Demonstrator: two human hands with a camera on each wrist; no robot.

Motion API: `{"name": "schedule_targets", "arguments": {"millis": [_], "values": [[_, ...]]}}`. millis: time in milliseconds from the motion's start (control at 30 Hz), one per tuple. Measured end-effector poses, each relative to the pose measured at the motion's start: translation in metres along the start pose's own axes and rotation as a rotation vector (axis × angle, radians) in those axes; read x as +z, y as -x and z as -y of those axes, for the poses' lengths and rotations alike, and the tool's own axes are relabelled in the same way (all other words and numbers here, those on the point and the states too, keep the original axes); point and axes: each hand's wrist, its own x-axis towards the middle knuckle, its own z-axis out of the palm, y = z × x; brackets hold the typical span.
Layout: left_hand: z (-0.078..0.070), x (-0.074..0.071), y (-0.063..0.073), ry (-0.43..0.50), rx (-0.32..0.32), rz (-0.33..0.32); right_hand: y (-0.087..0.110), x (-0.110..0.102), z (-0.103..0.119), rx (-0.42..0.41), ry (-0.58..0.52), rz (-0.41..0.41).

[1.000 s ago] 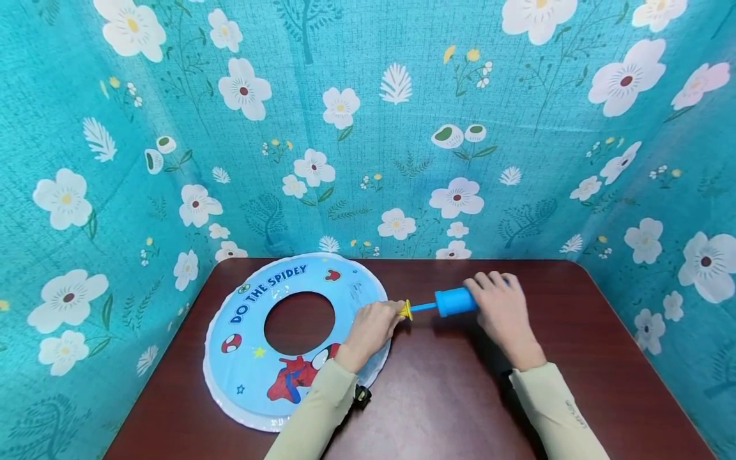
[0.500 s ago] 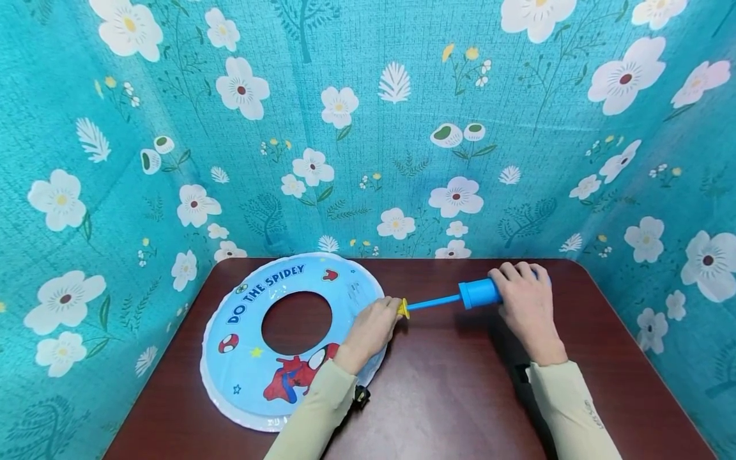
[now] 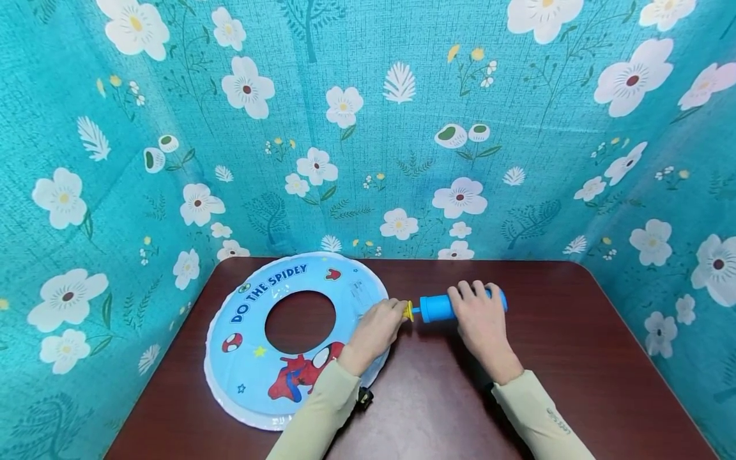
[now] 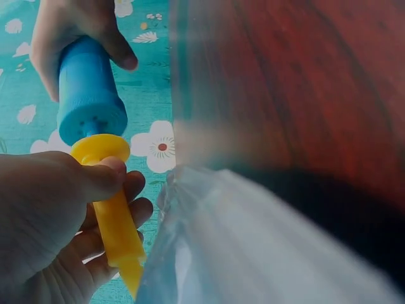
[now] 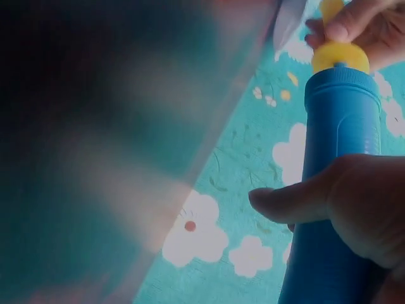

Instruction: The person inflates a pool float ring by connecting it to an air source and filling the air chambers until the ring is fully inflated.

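Observation:
A hand air pump with a blue barrel (image 3: 435, 308) lies sideways between the hands above the table. My right hand (image 3: 482, 326) grips the barrel, its thumb along the near side in the right wrist view. My left hand (image 3: 375, 332) holds the pump's yellow nozzle end (image 4: 117, 231), thumb pressed just below its round flange. Only a short bit of blue rod shows between flange and barrel. Below and left of the left hand lies a light-blue swim ring (image 3: 236, 364) printed with "DO THE SPIDEY"; its edge reaches the nozzle tip in the left wrist view. Whether the tip sits in a valve is hidden.
The dark red-brown table (image 3: 437, 409) bears the swim ring on its left half. A teal flowered cloth (image 3: 368, 160) rises along the back and both sides. A black strap device (image 3: 363, 397) shows at the left wrist.
The right hand first drew the blue barrel away to the right, lengthening the exposed rod, then pushed it back left, close to the yellow flange. The left hand stayed nearly in place.

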Motion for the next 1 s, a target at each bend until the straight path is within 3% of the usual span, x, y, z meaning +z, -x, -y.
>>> {"name": "schedule_targets", "arguments": {"millis": [167,400,533,667,1000], "values": [[0.000,0.001,0.000,0.027,-0.004,-0.005,0.001,0.002,-0.007,0.002,-0.030,-0.014],[0.003,-0.001,-0.001,0.090,-0.066,0.009,0.003,-0.012,-0.050,0.110,-0.062,-0.040],[0.003,-0.003,0.000,0.093,-0.075,0.000,0.005,-0.016,-0.063,0.134,-0.048,-0.034],[0.002,-0.004,0.000,0.072,-0.066,-0.023,0.002,-0.013,-0.056,0.081,-0.024,-0.012],[-0.001,-0.003,0.001,0.062,-0.043,-0.034,-0.001,-0.002,-0.005,-0.060,0.015,0.022]]}}
